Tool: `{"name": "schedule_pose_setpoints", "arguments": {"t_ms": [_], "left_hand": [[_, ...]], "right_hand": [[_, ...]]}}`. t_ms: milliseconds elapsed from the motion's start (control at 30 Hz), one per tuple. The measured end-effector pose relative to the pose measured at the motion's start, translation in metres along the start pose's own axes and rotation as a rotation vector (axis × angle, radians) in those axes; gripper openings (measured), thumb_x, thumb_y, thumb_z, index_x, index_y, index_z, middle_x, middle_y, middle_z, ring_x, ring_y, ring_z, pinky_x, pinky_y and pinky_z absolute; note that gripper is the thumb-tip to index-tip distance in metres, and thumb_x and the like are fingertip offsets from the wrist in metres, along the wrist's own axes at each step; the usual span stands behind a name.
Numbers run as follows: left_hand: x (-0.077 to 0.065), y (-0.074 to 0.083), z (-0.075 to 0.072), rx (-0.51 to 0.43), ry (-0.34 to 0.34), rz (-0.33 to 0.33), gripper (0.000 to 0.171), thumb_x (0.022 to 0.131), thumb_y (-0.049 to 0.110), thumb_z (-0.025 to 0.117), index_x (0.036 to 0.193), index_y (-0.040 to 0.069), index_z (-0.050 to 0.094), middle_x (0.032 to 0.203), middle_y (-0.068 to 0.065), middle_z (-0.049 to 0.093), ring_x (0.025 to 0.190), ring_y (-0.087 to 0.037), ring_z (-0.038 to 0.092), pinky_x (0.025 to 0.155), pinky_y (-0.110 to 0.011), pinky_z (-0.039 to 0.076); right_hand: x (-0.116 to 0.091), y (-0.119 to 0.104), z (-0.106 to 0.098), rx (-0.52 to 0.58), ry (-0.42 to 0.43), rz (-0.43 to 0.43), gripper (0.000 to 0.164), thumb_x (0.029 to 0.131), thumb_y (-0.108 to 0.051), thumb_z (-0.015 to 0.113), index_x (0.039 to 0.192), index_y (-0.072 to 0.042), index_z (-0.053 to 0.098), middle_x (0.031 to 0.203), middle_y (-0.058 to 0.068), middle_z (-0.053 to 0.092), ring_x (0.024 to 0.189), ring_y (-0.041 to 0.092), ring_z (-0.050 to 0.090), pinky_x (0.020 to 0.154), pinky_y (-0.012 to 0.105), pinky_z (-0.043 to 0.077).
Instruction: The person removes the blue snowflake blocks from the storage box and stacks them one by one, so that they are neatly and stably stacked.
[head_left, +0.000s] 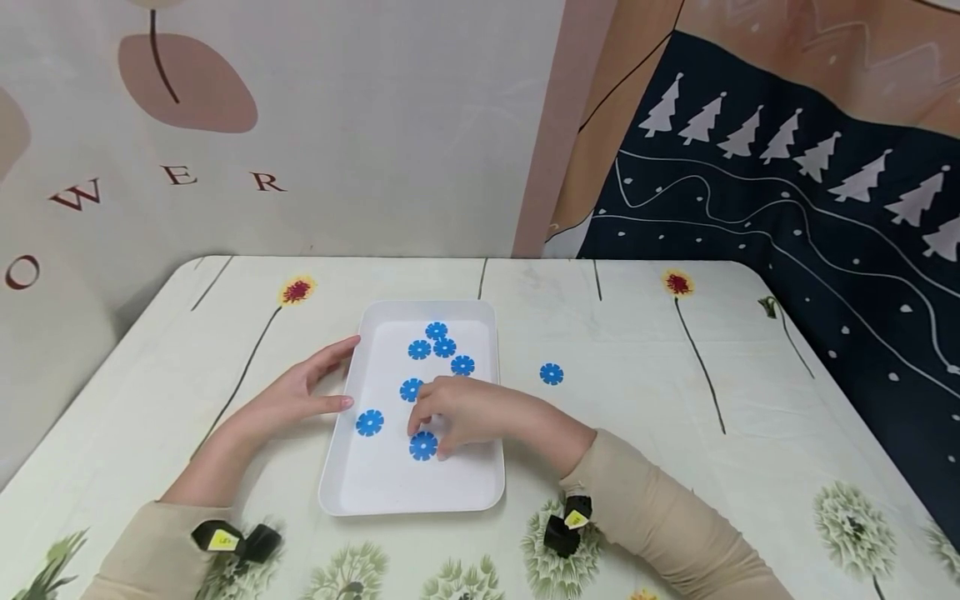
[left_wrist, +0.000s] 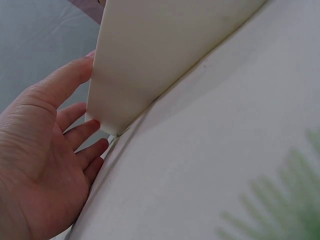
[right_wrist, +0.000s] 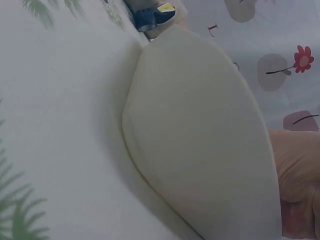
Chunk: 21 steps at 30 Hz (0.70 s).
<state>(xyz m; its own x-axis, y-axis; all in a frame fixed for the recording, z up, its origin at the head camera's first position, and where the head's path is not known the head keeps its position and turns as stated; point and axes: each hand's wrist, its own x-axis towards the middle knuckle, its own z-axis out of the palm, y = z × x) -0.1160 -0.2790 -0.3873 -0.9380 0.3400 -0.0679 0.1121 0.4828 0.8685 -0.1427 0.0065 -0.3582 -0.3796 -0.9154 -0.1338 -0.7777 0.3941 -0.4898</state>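
Observation:
A white tray [head_left: 375, 487] lies on the table, with several blue notched interlocking discs [head_left: 370, 422] flat inside it. My right hand [head_left: 468, 410] reaches over the tray's right wall. Its thumb and finger are at opposite edges of a near blue disc [head_left: 423, 446], which they appear to pinch. In the right wrist view the tray's outer wall [right_wrist: 200, 130] covers the fingers and disc. My left hand [head_left: 288, 396] is beside the tray's left wall, fingers spread and relaxed. In the left wrist view, the left hand [left_wrist: 55, 135] touches the tray's side [left_wrist: 145, 55] with a fingertip.
One blue disc [head_left: 551, 373] lies on the table right of the tray. The patterned tablecloth [head_left: 615, 333] runs back to a light wall hanging [head_left: 375, 125]. A dark cloth with white trees [head_left: 787, 200] hangs along the right side.

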Motion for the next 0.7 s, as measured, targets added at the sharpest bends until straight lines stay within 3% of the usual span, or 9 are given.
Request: {"name": "schedule_pose_setpoints", "arguments": {"t_ms": [700], "left_hand": [[0.0007,0.0012,-0.0007,0.014,-0.002,0.002,0.085,0.084,0.019,0.075,0.152,0.010,0.026,0.154,-0.015,0.025,0.140,-0.039,0.021,0.105,-0.062,0.021]], "right_hand": [[0.0042,0.0045,0.0035,0.022,0.004,0.009,0.028,0.074,-0.023,0.084,0.099,-0.018,0.071,0.086,-0.014,0.056,0.084,0.004,0.048,0.076,0.015,0.039]]}}
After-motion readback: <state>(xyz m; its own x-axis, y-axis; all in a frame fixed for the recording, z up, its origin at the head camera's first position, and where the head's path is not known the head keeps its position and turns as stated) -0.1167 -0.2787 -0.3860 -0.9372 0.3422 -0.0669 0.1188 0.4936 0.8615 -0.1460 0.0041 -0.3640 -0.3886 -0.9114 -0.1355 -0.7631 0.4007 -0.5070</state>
